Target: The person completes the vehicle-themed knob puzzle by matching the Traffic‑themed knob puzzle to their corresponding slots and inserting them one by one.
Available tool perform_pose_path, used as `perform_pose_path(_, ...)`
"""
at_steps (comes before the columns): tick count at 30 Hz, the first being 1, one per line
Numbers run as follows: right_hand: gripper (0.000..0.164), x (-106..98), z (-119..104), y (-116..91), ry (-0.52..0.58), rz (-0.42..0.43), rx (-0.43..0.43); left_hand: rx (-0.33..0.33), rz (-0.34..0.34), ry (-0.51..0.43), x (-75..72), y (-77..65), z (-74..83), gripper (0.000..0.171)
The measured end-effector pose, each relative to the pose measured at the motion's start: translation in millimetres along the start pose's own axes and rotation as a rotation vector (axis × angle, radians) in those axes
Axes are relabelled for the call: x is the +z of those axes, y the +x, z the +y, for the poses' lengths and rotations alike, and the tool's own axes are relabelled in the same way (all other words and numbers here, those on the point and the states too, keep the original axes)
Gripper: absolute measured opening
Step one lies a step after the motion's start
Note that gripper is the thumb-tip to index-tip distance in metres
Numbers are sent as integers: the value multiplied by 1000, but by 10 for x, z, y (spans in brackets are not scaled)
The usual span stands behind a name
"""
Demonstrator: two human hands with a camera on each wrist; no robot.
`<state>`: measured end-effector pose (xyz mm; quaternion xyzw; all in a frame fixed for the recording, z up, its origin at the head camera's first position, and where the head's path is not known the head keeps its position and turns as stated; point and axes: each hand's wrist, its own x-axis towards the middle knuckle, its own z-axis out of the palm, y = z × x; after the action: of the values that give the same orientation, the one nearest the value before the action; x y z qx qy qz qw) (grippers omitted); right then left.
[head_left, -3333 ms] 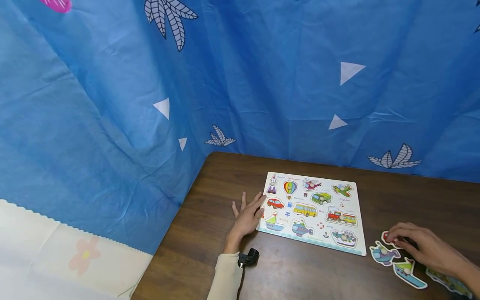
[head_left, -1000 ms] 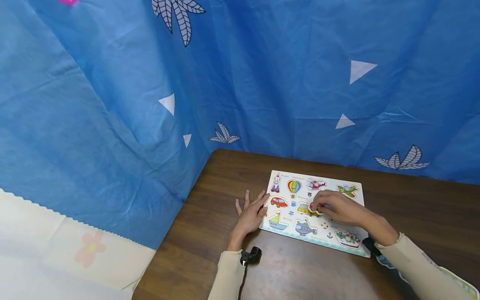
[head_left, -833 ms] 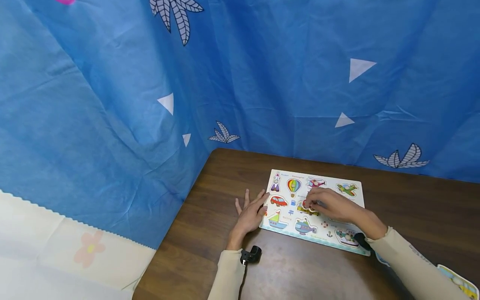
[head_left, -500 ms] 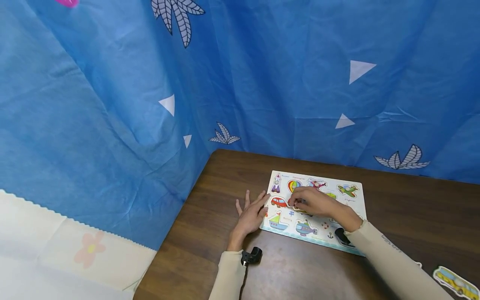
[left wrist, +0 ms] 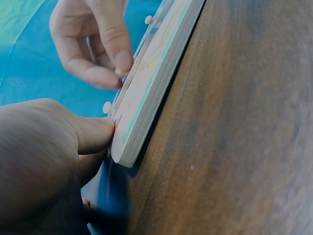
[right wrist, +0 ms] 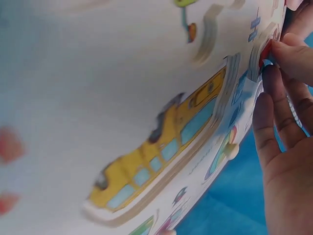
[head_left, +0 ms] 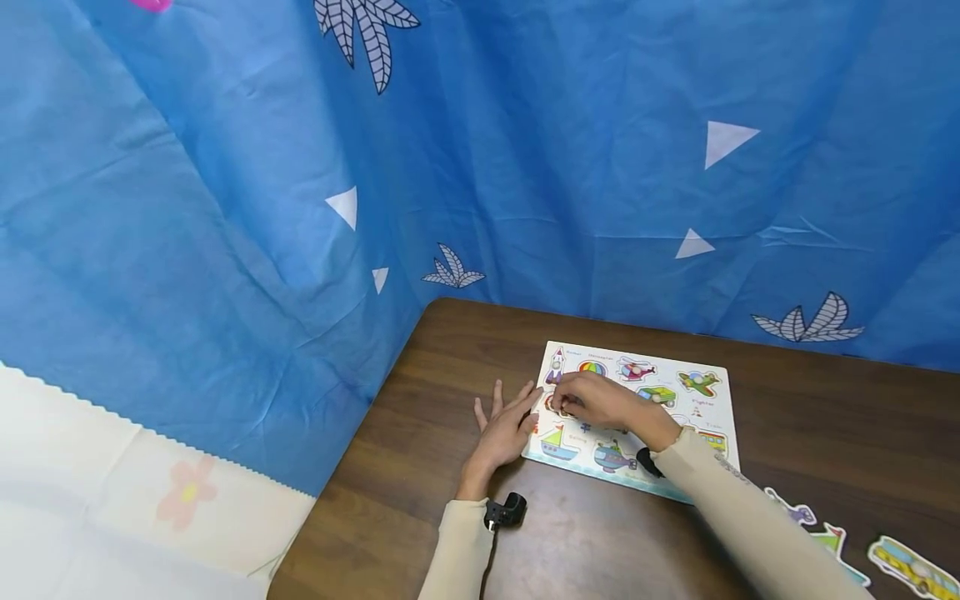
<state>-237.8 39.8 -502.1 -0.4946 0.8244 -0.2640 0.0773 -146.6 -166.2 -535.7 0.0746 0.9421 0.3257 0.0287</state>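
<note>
A wooden vehicle puzzle board (head_left: 716, 406) lies on the brown table. My left hand (head_left: 504, 429) rests at its left edge with fingers spread; in the left wrist view the thumb (left wrist: 95, 134) touches the board's corner. My right hand (head_left: 603, 400) is over the board's left side, pinching a red car puzzle piece (right wrist: 265, 52) between thumb and fingertips at the car's place. From the head view the fingers mostly cover this piece. The right wrist view shows the printed yellow bus recess (right wrist: 161, 147) nearby. Whether the car piece is fully seated I cannot tell.
Right of the board lie a yellow bus piece (head_left: 911, 568), a sailboat piece (head_left: 834, 542) and a submarine piece (head_left: 801, 513), partly behind the right sleeve (head_left: 750, 517). Knobbed pieces such as the fighter plane (head_left: 699, 382) sit in the board. A blue curtain (head_left: 562, 167) hangs behind the table.
My right hand has carried the red car piece from the loose pieces at right, leftward across the board to the car's place. My left hand has stayed at the board's left edge.
</note>
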Motion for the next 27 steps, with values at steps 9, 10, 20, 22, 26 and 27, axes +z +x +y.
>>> perform_pose_path(9, 18, 28, -24, 66, -35, 9, -19, 1, -10, -22, 7, 11, 24, 46)
perform_pose_path(10, 18, 34, -22, 66, -45, 10, -25, -1, -11, -19, 7, 12, 26, 46)
perform_pose_path(20, 19, 31, -21, 24, -38, 32, -1, -2, -15, -13, -13, 12, 40, 46)
perform_pose_path(22, 21, 9, -26, 6, -20, 24, 14, -1, -20, -14, -20, 7, 39, 46)
perform_pose_path(26, 25, -65, -32, -55, 18, 21, 70, 5, -15, -12, -39, 0, 38, 46)
perform_pose_path(27, 26, -93, -35, -82, 24, 22, 84, 5, -13, -12, -43, -2, 39, 46)
